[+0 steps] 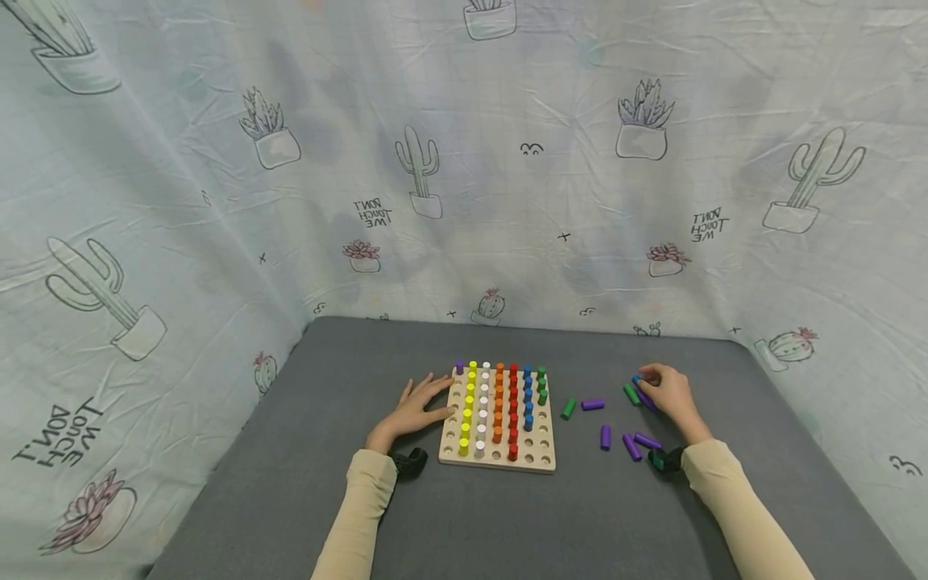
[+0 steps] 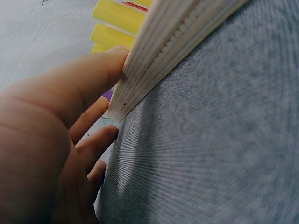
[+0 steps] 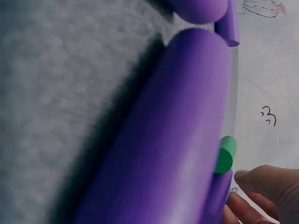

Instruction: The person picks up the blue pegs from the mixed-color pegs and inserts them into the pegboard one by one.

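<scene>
A wooden pegboard (image 1: 496, 466) lies on the grey table, with columns of yellow, white, orange, red, blue and green pegs and one purple peg (image 1: 460, 367) at its far left corner. My left hand (image 1: 415, 411) rests against the board's left side, fingers extended; in the left wrist view the thumb (image 2: 100, 67) touches the board's edge. Off to the right, my right hand (image 1: 669, 392) pinches a blue peg (image 1: 636, 379) between thumb and fingertips. Right beside those fingertips lie a green peg (image 1: 631, 395) and a purple peg (image 1: 648, 400).
Between board and right hand lie another green peg (image 1: 569, 408) and a purple peg (image 1: 593, 404). Nearer me are more loose purple pegs, one (image 1: 605, 437) apart and two (image 1: 632, 447) close together. A patterned cloth (image 1: 536, 242) hangs behind the table.
</scene>
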The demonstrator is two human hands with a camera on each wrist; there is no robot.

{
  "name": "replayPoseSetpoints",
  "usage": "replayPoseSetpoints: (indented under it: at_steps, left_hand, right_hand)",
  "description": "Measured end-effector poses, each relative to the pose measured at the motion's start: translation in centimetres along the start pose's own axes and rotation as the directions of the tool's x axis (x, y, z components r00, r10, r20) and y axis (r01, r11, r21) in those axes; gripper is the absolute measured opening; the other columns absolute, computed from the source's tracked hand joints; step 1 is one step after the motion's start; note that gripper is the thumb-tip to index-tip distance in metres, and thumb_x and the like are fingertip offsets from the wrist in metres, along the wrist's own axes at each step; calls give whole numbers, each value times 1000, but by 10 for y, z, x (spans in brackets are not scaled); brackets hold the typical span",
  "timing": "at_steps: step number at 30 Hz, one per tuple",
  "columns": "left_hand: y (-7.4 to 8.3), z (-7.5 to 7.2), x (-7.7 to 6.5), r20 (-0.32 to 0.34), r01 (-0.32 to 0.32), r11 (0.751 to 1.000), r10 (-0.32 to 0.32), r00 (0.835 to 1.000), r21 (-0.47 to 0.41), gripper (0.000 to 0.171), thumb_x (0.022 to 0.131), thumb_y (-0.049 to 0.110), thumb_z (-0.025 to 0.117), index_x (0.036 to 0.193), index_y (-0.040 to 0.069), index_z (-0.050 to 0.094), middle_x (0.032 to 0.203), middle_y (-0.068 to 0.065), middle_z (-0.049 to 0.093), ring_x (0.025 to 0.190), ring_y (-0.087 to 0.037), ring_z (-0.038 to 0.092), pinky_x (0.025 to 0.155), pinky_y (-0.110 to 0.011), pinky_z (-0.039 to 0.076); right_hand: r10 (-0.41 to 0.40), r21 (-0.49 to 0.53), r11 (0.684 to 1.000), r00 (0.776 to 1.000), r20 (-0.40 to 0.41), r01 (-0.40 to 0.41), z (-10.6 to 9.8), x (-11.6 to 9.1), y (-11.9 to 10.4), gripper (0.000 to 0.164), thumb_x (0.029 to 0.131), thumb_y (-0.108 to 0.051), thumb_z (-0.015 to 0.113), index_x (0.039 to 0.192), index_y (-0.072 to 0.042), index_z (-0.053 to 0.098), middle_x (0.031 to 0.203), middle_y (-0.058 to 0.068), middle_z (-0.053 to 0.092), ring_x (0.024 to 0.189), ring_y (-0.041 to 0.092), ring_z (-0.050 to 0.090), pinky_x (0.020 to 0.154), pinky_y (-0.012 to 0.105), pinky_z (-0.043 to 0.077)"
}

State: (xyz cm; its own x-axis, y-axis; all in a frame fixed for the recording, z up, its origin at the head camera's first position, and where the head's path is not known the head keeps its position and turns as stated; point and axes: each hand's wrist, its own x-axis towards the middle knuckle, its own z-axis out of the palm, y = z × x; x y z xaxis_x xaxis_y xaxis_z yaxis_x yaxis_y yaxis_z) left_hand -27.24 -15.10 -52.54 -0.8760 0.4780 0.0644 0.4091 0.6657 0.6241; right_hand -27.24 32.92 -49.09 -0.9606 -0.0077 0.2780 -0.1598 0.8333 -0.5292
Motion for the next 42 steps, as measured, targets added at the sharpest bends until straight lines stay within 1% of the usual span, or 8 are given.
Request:
replayPoseSetpoints:
  at_steps: [8, 12, 16, 27, 36, 42]
  left_hand:
    - [0, 1, 0, 5, 8, 1000, -8, 1000, 0, 64, 83, 48, 51, 138, 25, 27, 143, 4, 25, 134, -22, 6, 105, -49, -9]
    - [1, 0, 1, 2, 6, 1000, -6, 1000, -1, 64, 83, 47, 52, 138, 25, 28, 143, 3, 25, 134, -23, 7, 105, -50, -8]
    - [1, 0, 1, 0, 1, 1000, -1, 1000, 1, 64, 83, 47, 52, 138, 24, 28, 143, 2, 26, 134, -24, 7, 104, -50, -9]
    - [2, -3, 0, 2, -1, 1000, 1, 1000, 0, 64, 84, 45, 53, 138, 23, 28, 143, 0, 26, 134, -24, 7, 104, -51, -9]
    - [2, -3, 0, 6, 1, 1000, -1, 1000, -2, 64, 83, 46, 52, 138, 23, 28, 143, -1, 26, 134, -25, 7, 104, -51, -9]
    - [3, -3, -1, 12, 8, 1000, -8, 1000, -13, 64, 83, 47, 52, 138, 23, 28, 143, 1, 25, 134, -24, 6, 104, -50, -10]
  right_hand:
    - [53, -7, 999, 998, 27, -53, 2, 3, 2, 26, 80, -9, 60, 100, 7, 60, 91, 23, 62, 80, 35, 58, 68, 45, 47]
    - [60, -38, 998, 997, 40, -58, 2, 4, 4, 25, 80, -11, 61, 99, 6, 61, 89, 22, 63, 80, 34, 59, 68, 46, 46]
    - [49, -62, 997, 998, 44, -46, 2, 6, 5, 24, 80, -11, 61, 98, 5, 61, 87, 21, 63, 78, 34, 59, 67, 47, 45]
    - [43, -53, 998, 999, 32, -41, 0, 7, 6, 24, 79, -10, 60, 98, 5, 62, 86, 20, 63, 76, 31, 59, 64, 45, 45]
    - [4, -25, 1000, 1000, 0, -4, -4, 5, -1, 23, 78, -8, 62, 97, 5, 62, 84, 19, 63, 75, 31, 59, 64, 43, 46]
    - [-20, -8, 1000, 1000, -16, 20, -8, 2, -8, 26, 78, -7, 62, 100, 6, 61, 85, 20, 62, 76, 31, 57, 64, 43, 46]
